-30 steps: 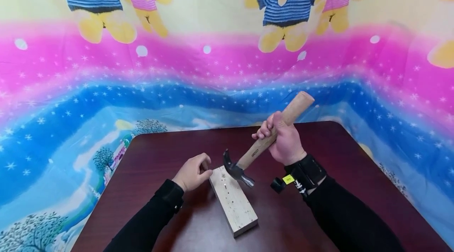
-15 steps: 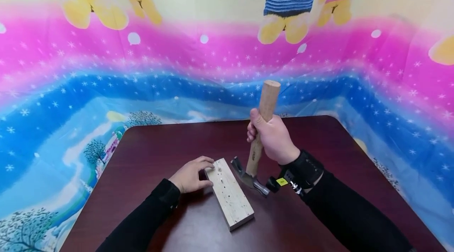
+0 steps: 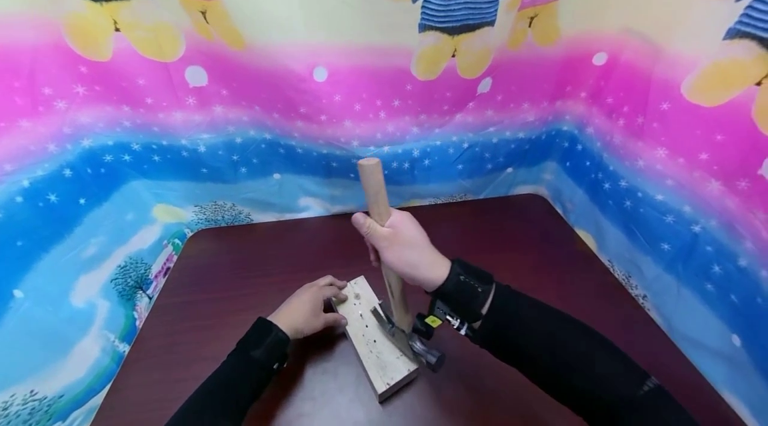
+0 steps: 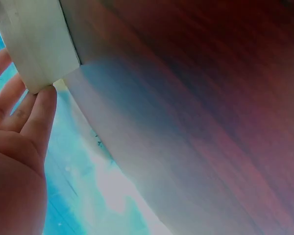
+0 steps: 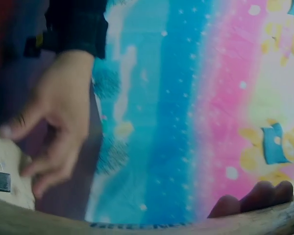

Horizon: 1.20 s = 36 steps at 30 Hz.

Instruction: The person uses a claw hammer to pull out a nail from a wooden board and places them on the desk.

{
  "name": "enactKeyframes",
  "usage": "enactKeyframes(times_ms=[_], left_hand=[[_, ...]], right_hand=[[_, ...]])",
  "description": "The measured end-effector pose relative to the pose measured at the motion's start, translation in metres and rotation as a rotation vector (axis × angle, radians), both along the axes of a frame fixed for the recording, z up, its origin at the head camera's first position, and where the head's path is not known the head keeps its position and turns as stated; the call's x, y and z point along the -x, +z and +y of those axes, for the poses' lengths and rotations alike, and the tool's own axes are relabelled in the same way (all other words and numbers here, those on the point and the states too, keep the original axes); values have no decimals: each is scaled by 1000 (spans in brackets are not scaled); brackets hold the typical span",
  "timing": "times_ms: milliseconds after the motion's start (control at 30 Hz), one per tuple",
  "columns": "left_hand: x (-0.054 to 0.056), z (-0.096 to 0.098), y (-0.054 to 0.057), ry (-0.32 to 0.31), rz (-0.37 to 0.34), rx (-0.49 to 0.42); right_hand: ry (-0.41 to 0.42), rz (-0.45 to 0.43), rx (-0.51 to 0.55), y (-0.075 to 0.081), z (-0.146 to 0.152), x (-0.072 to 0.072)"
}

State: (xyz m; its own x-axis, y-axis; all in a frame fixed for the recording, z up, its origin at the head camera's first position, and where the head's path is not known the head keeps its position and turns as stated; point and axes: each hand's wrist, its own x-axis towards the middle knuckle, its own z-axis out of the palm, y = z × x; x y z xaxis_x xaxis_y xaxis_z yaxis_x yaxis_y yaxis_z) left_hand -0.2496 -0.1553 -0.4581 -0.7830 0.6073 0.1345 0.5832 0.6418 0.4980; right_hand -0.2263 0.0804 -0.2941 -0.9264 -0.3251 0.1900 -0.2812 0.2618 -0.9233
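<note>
A pale wooden block (image 3: 366, 339) lies slantwise on the table, with small dark holes and a small shiny upright bit, perhaps a nail, on top. My left hand (image 3: 309, 308) rests at its far left corner: fairly straight fingers touch the far end, the thumb lies by the long side. In the left wrist view, fingertips (image 4: 44, 98) meet the block's edge. My right hand (image 3: 408, 246) grips the wooden handle of a claw hammer (image 3: 396, 299), held nearly upright. The hammer head stands over the block's near right part, claw toward the block's middle; I cannot tell whether it touches.
The dark red-brown table (image 3: 258, 266) extends around the block. Behind and beside it hangs a printed cloth (image 3: 270, 106) with bears and snowflakes. A small black camera (image 3: 423, 326) sits under the right wrist strap.
The hammer has swung from a slant to nearly upright and moved left and nearer, over the block. The left fingers have come onto the block's far corner. The head view has shifted somewhat.
</note>
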Motion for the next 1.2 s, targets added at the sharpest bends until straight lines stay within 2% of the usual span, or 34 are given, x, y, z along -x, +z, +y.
enactKeyframes(times_ms=[133,333,467,633,833,1033,1200], left_hand=[[1,-2,3,-12,-3,2],[-2,-5,0,-15,-20,-3],[-4,-6,1,-3,-27,7],[-2,-2,4,1,-31,8],[-1,1,3,4,-3,12],[-2,2,2,6,-4,0],[-3,1,3,8,13,11]], right_hand=[[47,-68,31,-5,-17,2],[79,-124,4,-15,-41,11],[61,-167,-19,-18,-54,19],[-25,-146,-32,-18,-62,31],[-72,-115,-70,-19,-66,42],[-124,-120,-35,-20,-64,47],[-172,-46,-19,-20,-61,46]])
